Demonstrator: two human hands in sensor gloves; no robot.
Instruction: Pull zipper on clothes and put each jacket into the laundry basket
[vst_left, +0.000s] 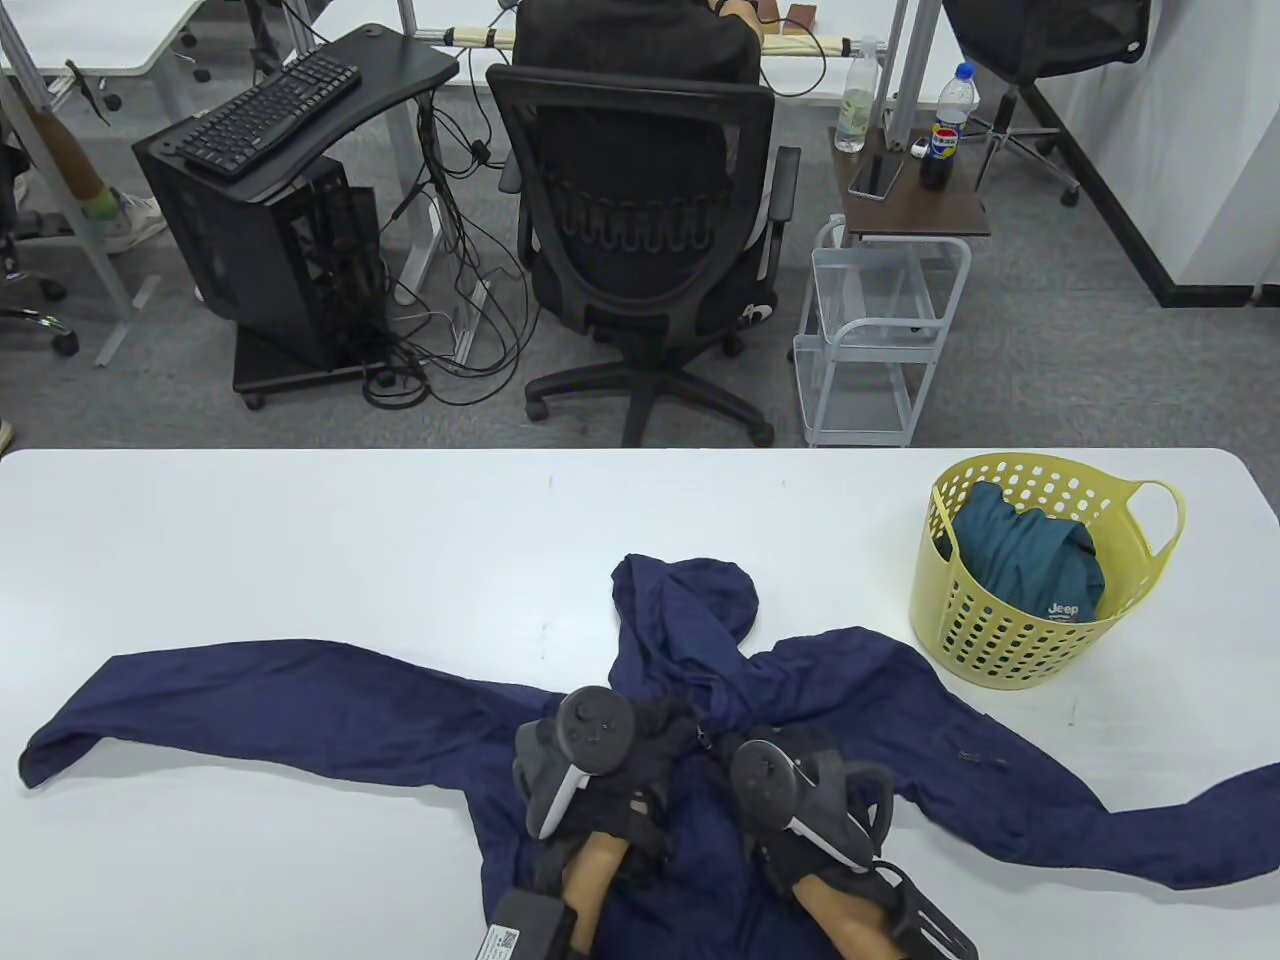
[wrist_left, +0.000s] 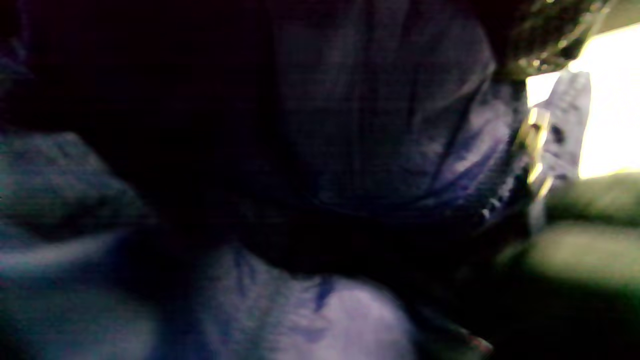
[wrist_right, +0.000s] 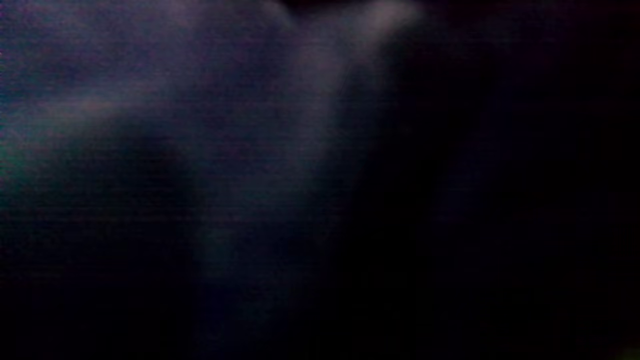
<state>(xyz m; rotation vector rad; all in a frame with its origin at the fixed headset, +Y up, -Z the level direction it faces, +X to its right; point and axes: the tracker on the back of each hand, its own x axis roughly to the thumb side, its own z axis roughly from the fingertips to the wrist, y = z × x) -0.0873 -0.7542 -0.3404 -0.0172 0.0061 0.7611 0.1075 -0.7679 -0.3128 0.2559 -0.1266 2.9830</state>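
A navy jacket lies spread on the white table, sleeves out to both sides and hood pointing away. My left hand and right hand sit close together at its neck, just below the hood. Their gloved fingers curl into the bunched cloth there, and the trackers hide most of them. The left wrist view shows navy cloth up close, with zipper teeth and a pale metal piece at its right side. Only dark cloth fills the right wrist view. A yellow laundry basket holds a teal jacket.
The basket stands at the table's far right, beyond the jacket's right sleeve. Behind the table's far edge are an office chair and a small white cart.
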